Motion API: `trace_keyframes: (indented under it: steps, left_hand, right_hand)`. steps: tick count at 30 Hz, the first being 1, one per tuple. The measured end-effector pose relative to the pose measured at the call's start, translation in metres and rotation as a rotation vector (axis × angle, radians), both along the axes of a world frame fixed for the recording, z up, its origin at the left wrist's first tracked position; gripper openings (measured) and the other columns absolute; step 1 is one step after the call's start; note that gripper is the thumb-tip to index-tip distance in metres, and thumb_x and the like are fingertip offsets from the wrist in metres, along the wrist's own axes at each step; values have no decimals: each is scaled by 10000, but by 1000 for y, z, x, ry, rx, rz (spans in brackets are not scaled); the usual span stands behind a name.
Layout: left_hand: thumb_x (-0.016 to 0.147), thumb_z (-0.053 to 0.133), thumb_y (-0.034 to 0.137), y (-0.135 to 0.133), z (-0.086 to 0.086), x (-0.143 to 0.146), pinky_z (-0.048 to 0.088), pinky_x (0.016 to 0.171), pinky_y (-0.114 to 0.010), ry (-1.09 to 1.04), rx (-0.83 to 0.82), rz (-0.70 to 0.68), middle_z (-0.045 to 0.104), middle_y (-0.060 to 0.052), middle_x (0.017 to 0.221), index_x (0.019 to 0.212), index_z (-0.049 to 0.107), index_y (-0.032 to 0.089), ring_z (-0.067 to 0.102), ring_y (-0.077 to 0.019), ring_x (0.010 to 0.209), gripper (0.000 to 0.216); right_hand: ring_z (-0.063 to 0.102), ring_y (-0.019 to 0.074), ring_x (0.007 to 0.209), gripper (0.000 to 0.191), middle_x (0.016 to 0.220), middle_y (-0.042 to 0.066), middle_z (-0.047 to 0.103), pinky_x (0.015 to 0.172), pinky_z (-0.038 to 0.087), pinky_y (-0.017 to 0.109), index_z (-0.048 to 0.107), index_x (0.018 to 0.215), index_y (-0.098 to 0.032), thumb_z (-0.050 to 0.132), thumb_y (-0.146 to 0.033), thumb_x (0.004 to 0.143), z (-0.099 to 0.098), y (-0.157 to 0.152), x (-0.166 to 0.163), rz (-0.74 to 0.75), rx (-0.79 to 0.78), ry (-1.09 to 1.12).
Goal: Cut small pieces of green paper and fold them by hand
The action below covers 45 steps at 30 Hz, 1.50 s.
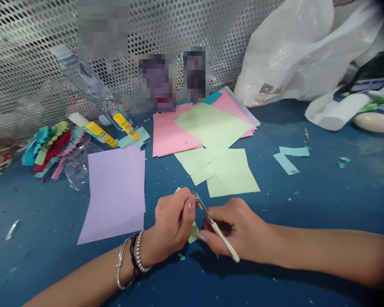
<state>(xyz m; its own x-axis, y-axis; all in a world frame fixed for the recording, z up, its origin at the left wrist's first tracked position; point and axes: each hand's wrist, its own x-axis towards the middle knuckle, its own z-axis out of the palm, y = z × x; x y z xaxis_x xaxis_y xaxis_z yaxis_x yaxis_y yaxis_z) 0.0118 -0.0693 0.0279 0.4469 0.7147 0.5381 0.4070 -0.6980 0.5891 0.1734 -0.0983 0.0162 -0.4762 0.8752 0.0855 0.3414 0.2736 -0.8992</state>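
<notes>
My left hand (174,217) is closed on a folded piece of light green paper (193,233). Most of this paper is hidden behind the fingers; one end shows below them and a corner peeks out above. Beaded and metal bracelets circle the left wrist. In my right hand (235,226) are scissors (219,234) with white handles, the thumb and fingers closed around them. Their metal blades point up and left, reaching the fingertips of the left hand. Whether the blades touch the paper is hard to make out. Light green sheets (233,172) lie just beyond both hands.
A purple sheet (117,196) lies left, pink paper (171,132) farther back. Glue sticks (126,126), a plastic bottle (89,81) and fringed paper pieces (56,147) stand or lie back left. Right are blue strips (289,157) and a white plastic bag (281,55) against the mesh (224,25).
</notes>
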Motion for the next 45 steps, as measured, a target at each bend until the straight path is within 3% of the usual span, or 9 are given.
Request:
trace_keyframes:
  steps: [12, 23, 27, 31, 33, 36, 38, 41, 45]
  left_hand:
    - [897, 319, 128, -5, 2, 1, 324, 418, -191, -42, -99, -23, 428, 40, 560, 705, 380, 187, 394, -69, 470, 210]
    - [895, 339, 130, 0, -7, 0, 319, 451, -221, -76, -96, -58, 382, 41, 574, 685, 362, 191, 361, -77, 480, 220]
    - [918, 313, 159, -1, -9, -1, 328, 461, -227, -111, -154, -33, 422, 27, 595, 714, 408, 185, 380, -81, 490, 226]
    - [932, 319, 221, 0, -14, -4, 318, 455, -233, -196, -254, -3, 395, 31, 569, 687, 407, 184, 360, -85, 483, 263]
    - [930, 337, 244, 1, -15, -5, 319, 451, -233, -249, -291, 4, 394, 28, 567, 670, 406, 184, 361, -86, 487, 275]
    - [927, 356, 251, 3, -17, -6, 329, 442, -226, -294, -329, 7, 419, 22, 587, 672, 422, 184, 370, -82, 491, 272]
    - [925, 363, 248, 4, -18, -6, 338, 441, -221, -295, -341, 2, 435, 17, 606, 682, 440, 183, 381, -81, 500, 264]
    - [924, 367, 242, 4, -19, -5, 347, 445, -217, -294, -351, -10, 442, 15, 620, 702, 458, 182, 382, -78, 504, 247]
    - [926, 334, 208, 2, -18, -5, 357, 456, -215, -247, -326, -67, 423, 27, 610, 758, 459, 186, 371, -73, 484, 211]
  right_hand:
    - [431, 64, 340, 231, 397, -12, 520, 360, 328, 176, 456, 520, -168, 489, -215, 743, 2, -1, 0, -9, 76, 19]
    - [513, 74, 334, 303, 396, -20, 525, 340, 380, 150, 446, 510, -163, 508, -259, 790, 0, -1, -2, -8, -199, 105]
    - [518, 67, 353, 285, 432, -27, 548, 360, 393, 147, 477, 566, -162, 519, -302, 811, 4, 4, 3, -16, -200, 113]
    - [557, 93, 469, 221, 548, -13, 610, 443, 419, 179, 556, 704, -173, 559, -375, 792, 17, 24, 19, -115, -13, -149]
    - [606, 141, 644, 218, 748, 10, 654, 540, 455, 221, 589, 852, -199, 624, -378, 733, 21, 37, 33, -78, 167, -352]
    - [444, 281, 1155, 594, 1233, 76, 524, 858, 441, 376, 437, 1223, -208, 657, -254, 673, 16, 51, 56, 86, 473, -575]
    - [297, 323, 1270, 686, 1395, 85, 357, 915, 383, 475, 327, 1320, -207, 589, -171, 688, 10, 53, 70, 143, 574, -739]
    - [210, 328, 1320, 644, 1466, 94, 221, 931, 333, 540, 239, 1374, -209, 489, -211, 781, 5, 49, 81, 222, 655, -858]
    - [259, 309, 1300, 563, 1382, 90, 394, 963, 273, 546, 256, 1366, -193, 445, -287, 844, 13, 46, 71, 230, 667, -862]
